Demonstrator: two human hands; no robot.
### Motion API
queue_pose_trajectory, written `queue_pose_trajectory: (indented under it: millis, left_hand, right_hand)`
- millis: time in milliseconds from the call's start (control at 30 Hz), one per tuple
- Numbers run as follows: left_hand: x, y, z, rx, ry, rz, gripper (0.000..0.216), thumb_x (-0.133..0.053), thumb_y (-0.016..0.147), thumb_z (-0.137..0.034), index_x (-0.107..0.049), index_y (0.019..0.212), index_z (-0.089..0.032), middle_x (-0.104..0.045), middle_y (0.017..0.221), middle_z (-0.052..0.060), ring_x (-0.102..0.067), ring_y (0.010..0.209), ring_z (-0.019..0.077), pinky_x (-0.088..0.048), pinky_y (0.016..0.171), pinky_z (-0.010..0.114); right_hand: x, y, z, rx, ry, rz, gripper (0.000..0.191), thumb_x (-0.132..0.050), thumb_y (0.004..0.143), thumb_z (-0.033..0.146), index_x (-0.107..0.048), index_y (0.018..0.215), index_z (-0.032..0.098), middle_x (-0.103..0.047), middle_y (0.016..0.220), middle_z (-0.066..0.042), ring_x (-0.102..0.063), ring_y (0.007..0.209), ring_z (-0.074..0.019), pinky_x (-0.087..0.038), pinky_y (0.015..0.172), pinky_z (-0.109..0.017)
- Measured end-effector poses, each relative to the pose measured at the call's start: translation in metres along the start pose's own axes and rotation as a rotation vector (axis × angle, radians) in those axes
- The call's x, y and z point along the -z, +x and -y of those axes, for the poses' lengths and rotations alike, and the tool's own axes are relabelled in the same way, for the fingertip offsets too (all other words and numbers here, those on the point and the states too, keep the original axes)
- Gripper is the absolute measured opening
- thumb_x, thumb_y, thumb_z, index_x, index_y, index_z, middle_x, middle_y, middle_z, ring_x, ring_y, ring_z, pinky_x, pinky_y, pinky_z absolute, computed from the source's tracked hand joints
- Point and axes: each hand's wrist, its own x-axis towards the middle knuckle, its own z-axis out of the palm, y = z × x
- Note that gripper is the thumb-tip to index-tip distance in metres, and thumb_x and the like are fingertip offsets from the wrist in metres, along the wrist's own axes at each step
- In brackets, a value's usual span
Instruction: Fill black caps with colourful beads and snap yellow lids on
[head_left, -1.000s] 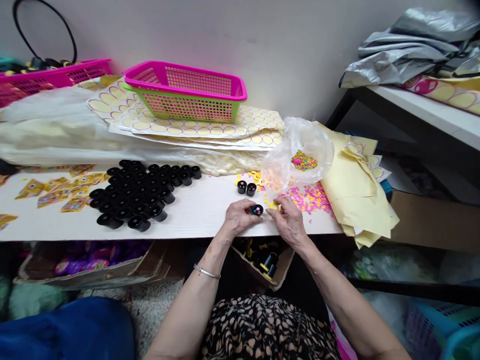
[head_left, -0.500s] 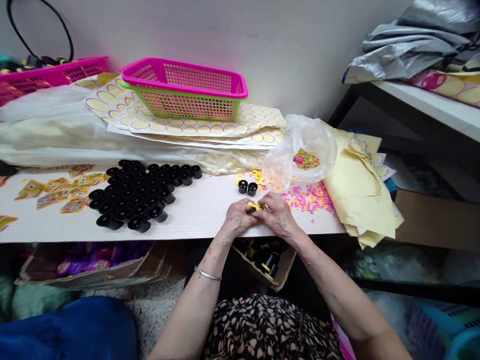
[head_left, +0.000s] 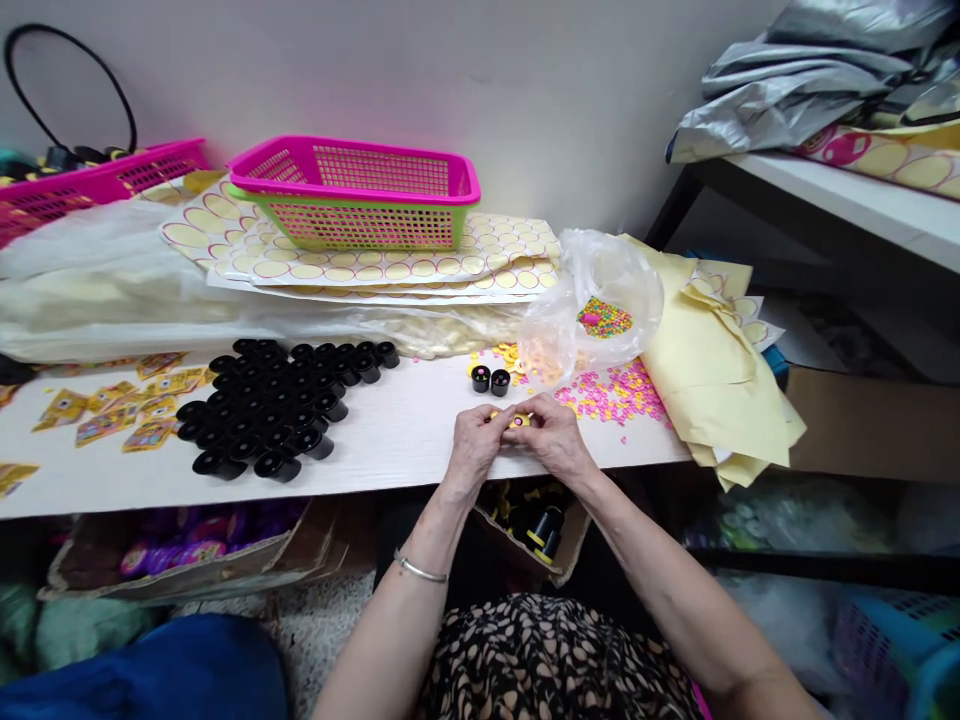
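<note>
My left hand (head_left: 480, 440) and my right hand (head_left: 551, 432) meet at the front of the table, fingers closed on a small yellow plastic piece (head_left: 517, 421) with a pink dot at its centre. What lies under the piece is hidden by the fingers. Just beyond them two black cups stand side by side, the left cup (head_left: 481, 378) and the right cup (head_left: 500, 382), with small coloured bits inside. Pink and yellow small pieces (head_left: 611, 392) are scattered to the right of my right hand. Yellow rings (head_left: 508, 355) lie behind the cups.
Many black cups (head_left: 262, 410) crowd the table's left half, beside yellow printed packets (head_left: 112, 410). A clear bag (head_left: 645, 290) holds coloured beads (head_left: 604, 318). Behind stands a pink and green basket (head_left: 360, 215). Below the table edge, a cardboard box (head_left: 562, 565) contains black-and-yellow parts.
The yellow piece now shows a pink dot at its centre, where a dark centre showed before. The fingers have shifted around it. The camera view has tilted slightly.
</note>
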Motion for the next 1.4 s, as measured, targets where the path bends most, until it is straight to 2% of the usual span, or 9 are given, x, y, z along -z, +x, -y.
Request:
queue_pose_trajectory:
  millis: [167, 300, 533, 667, 867, 967, 1067, 1233, 1400]
  left_hand:
    - [-0.002, -0.001, -0.004, 0.021, 0.043, -0.011, 0.03, -0.067, 0.062, -0.041, -0.061, 0.069, -0.012, -0.049, 0.045, -0.005, -0.037, 0.037, 0.0037, -0.025, 0.036, 0.017]
    - [-0.008, -0.003, -0.004, 0.072, 0.049, -0.017, 0.029, -0.063, 0.065, -0.041, -0.061, 0.07, -0.013, -0.05, 0.046, -0.004, -0.038, 0.036, 0.0046, -0.023, 0.034, 0.017]
    - [-0.016, -0.005, -0.001, 0.046, 0.095, -0.072, 0.034, -0.06, 0.069, -0.047, -0.06, 0.067, -0.014, -0.047, 0.046, -0.004, -0.037, 0.038, 0.0049, -0.029, 0.037, 0.017]
    - [-0.019, -0.002, 0.008, 0.031, 0.146, -0.145, 0.033, -0.057, 0.072, -0.046, -0.057, 0.062, -0.014, -0.048, 0.049, -0.003, -0.04, 0.042, 0.0064, -0.031, 0.039, 0.018]
    - [-0.018, 0.003, 0.017, -0.047, 0.299, -0.199, 0.036, -0.054, 0.075, -0.047, -0.051, 0.057, -0.016, -0.045, 0.05, -0.004, -0.041, 0.046, 0.007, -0.033, 0.042, 0.019]
    - [-0.016, -0.001, 0.012, 0.033, 0.207, -0.199, 0.037, -0.058, 0.071, -0.052, -0.056, 0.079, -0.016, -0.048, 0.056, -0.005, -0.042, 0.043, 0.0065, -0.034, 0.04, 0.019]
    - [-0.014, -0.009, 0.006, 0.035, 0.064, -0.221, 0.049, -0.06, 0.069, -0.054, -0.051, 0.099, -0.017, -0.05, 0.061, -0.005, -0.045, 0.045, 0.0067, -0.036, 0.04, 0.018]
    - [-0.01, -0.026, 0.007, -0.079, 0.015, -0.031, 0.047, -0.075, 0.058, -0.04, -0.058, 0.094, -0.015, -0.059, 0.082, 0.002, -0.056, 0.069, 0.0108, -0.046, 0.062, 0.022]
    - [-0.009, -0.037, 0.011, -0.191, 0.165, 0.097, 0.042, -0.079, 0.055, -0.034, -0.067, 0.092, -0.018, -0.058, 0.093, 0.005, -0.053, 0.091, 0.0189, -0.045, 0.082, 0.03]
  right_hand:
    - [-0.005, 0.0, -0.005, -0.351, 0.439, -0.056, 0.026, -0.065, 0.066, 0.041, -0.064, 0.073, 0.016, -0.054, 0.055, 0.003, -0.036, 0.037, -0.0058, -0.027, 0.034, -0.02]
    - [-0.01, 0.0, -0.008, -0.467, 0.554, -0.051, 0.029, -0.066, 0.065, 0.042, -0.062, 0.069, 0.014, -0.049, 0.045, 0.005, -0.032, 0.032, -0.004, -0.023, 0.028, -0.016]
    - [-0.01, 0.0, -0.006, -0.57, 0.554, -0.023, 0.031, -0.065, 0.066, 0.045, -0.057, 0.068, 0.015, -0.048, 0.04, 0.005, -0.041, 0.031, -0.0055, -0.039, 0.029, -0.016]
    - [-0.008, 0.003, -0.006, -0.659, 0.577, -0.014, 0.03, -0.067, 0.064, 0.042, -0.054, 0.067, 0.015, -0.055, 0.044, 0.002, -0.049, 0.032, -0.0088, -0.045, 0.031, -0.021]
    - [-0.013, 0.003, -0.008, -0.573, 0.483, -0.04, 0.029, -0.063, 0.068, 0.044, -0.052, 0.068, 0.017, -0.049, 0.037, 0.005, -0.049, 0.028, -0.0114, -0.042, 0.027, -0.02]
    - [-0.017, -0.003, -0.007, -0.552, 0.511, -0.047, 0.031, -0.059, 0.071, 0.046, -0.047, 0.069, 0.018, -0.05, 0.04, 0.006, -0.05, 0.031, -0.0111, -0.046, 0.031, -0.022]
    - [-0.018, -0.007, -0.005, -0.524, 0.594, -0.061, 0.03, -0.058, 0.072, 0.046, -0.044, 0.071, 0.019, -0.053, 0.049, 0.005, -0.053, 0.037, -0.0108, -0.048, 0.037, -0.024]
    - [-0.013, -0.018, 0.005, -0.542, 0.862, -0.112, 0.028, -0.065, 0.068, 0.035, -0.046, 0.081, 0.02, -0.058, 0.071, 0.003, -0.058, 0.057, -0.0109, -0.05, 0.05, -0.024]
    - [0.006, -0.039, 0.017, -0.607, 1.049, -0.009, 0.031, -0.069, 0.066, 0.026, -0.047, 0.087, 0.019, -0.06, 0.086, 0.0, -0.06, 0.073, -0.0127, -0.05, 0.06, -0.026]
